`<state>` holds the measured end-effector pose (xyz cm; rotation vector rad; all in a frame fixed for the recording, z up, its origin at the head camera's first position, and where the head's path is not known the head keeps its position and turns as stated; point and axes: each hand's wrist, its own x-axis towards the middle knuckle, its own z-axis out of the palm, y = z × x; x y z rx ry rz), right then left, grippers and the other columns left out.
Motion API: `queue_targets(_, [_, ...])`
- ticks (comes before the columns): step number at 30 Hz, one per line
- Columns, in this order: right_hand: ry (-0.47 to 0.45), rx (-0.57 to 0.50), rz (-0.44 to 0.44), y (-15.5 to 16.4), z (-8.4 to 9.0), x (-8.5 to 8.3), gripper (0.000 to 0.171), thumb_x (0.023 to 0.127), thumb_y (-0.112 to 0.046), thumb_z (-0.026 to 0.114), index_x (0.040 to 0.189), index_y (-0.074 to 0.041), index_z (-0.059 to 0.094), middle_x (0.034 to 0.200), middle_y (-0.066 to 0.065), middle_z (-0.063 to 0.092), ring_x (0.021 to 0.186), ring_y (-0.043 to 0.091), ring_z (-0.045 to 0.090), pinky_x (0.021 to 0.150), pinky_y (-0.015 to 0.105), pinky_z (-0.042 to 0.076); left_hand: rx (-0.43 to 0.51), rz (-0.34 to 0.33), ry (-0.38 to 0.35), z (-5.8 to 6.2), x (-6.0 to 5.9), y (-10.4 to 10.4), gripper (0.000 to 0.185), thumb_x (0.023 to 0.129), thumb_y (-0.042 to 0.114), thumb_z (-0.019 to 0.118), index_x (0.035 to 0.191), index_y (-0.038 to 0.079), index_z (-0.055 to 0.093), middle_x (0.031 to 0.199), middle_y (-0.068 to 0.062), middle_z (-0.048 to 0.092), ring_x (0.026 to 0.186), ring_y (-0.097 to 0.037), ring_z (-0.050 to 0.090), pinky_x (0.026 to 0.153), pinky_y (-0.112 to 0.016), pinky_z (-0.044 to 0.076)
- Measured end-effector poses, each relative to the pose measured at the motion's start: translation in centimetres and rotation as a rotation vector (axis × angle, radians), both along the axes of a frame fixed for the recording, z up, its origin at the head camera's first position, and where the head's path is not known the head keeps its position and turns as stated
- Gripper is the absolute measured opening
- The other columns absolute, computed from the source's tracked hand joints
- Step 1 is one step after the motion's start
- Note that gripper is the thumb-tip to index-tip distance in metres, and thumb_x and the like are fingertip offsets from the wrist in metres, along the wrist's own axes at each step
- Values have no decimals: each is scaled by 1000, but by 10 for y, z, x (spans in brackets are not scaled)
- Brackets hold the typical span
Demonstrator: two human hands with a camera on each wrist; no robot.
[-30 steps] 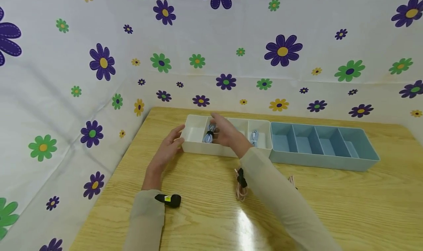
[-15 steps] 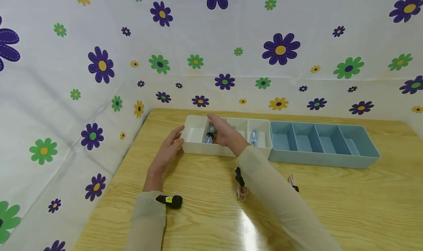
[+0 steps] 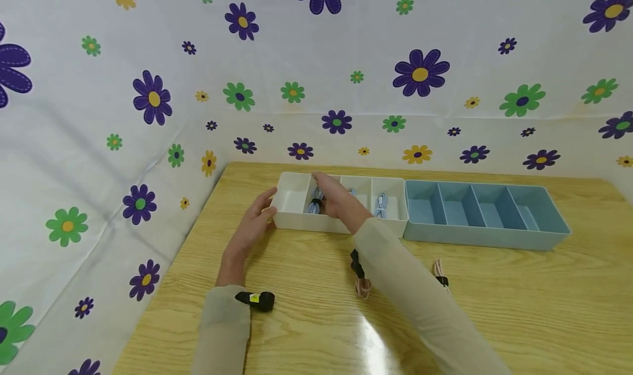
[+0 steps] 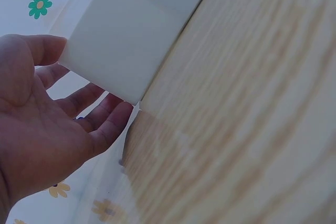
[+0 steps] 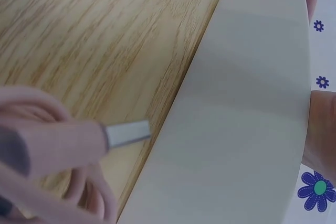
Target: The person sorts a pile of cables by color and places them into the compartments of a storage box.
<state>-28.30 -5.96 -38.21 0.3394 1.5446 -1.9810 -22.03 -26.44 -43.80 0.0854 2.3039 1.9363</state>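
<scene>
I am looking at a bundled light-blue cable point(image 3: 314, 201) tied with a black strap, sitting in the 2nd compartment from the left of the white organiser tray point(image 3: 296, 219), which is lying toward the far left part of the wooden table point(image 3: 519, 309). My right hand point(image 3: 335, 199) is reaching over the tray's near wall and lying right against that bundle; its fingers are hidden behind the back of the hand in the head view, so I cannot tell whether they are pinching the cable or only touching it. My left hand point(image 3: 254, 221) is resting with fingers fairly straight and relaxed around the tray's near-left corner, thumb on one face and fingertips point(image 4: 113, 121) just past the other, steadying it without curling round it. A 2nd light-blue cable point(image 3: 379, 205) is lying in the tray's rightmost compartment. Touching the white tray's right end, a blue organiser tray point(image 3: 487, 238) with 4 compartments is running along the table's far edge toward the right. Nearer me, partly under my right sleeve, a pink coiled cable point(image 3: 362, 284) with a black strap is lying on the table, and another pink cable point(image 3: 439, 270) is lying just right of the sleeve. The right wrist view is showing a pink cable's plug point(image 5: 126, 134) beside the white tray's wall.
</scene>
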Motion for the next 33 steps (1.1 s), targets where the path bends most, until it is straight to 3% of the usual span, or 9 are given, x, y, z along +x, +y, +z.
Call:
queue_targets(9, [31, 20, -68, 1, 5, 4, 45, 105, -29, 41, 139, 0, 48, 155, 14, 32, 135, 29, 37, 115, 40, 31, -11, -7, 19, 2, 1, 3, 50, 108, 14, 38, 157, 18, 29, 150, -22, 37, 131, -36, 43, 105, -52, 39])
queue_targets(14, [71, 62, -90, 3, 7, 6, 53, 104, -28, 43, 149, 0, 37, 164, 12, 17, 149, 30, 17, 121, 42, 16, -3, -14, 27, 1, -1, 5, 51, 107, 14, 39, 157, 17, 29, 149, -22, 37, 129, -35, 44, 104, -51, 40])
queue_targets(17, [76, 65, -103, 5, 10, 8, 58, 104, -28, 44, 154, -2, 29, 165, 12, 14, 151, 31, 13, 121, 43, 15, -7, -23, 36, 1, -3, 5, 51, 107, 14, 40, 157, 17, 29, 149, -23, 37, 129, -35, 44, 104, -50, 40])
queue_targets(22, [85, -1, -80, 8, 15, 11, 56, 105, -26, 41, 154, -1, 30, 165, 14, 6, 150, 32, 9, 119, 39, 17, -23, -15, 35, 1, -4, 4, 50, 107, 13, 39, 157, 16, 30, 148, -23, 38, 127, -35, 45, 101, -48, 43])
queue_targets(24, [79, -34, -80, 9, 16, 13, 53, 106, -25, 39, 153, 0, 33, 164, 18, 5, 147, 31, 13, 116, 35, 19, -19, -18, 32, 0, -3, 4, 50, 107, 13, 39, 157, 14, 30, 148, -24, 38, 126, -36, 45, 100, -48, 44])
queue_targets(30, [70, -51, -66, 14, 21, 20, 52, 107, -25, 38, 152, 0, 35, 160, 23, 11, 147, 34, 15, 119, 42, 20, -25, -13, 18, -3, -2, 2, 51, 107, 14, 39, 157, 16, 29, 148, -23, 37, 128, -36, 45, 101, -48, 43])
queue_targets(33, [93, -49, -39, 13, 24, 24, 50, 106, -22, 40, 150, 1, 37, 156, 23, 17, 137, 32, 23, 117, 43, 24, -28, 6, 18, -4, -2, -2, 51, 107, 15, 39, 157, 17, 29, 149, -23, 37, 129, -36, 44, 102, -51, 42])
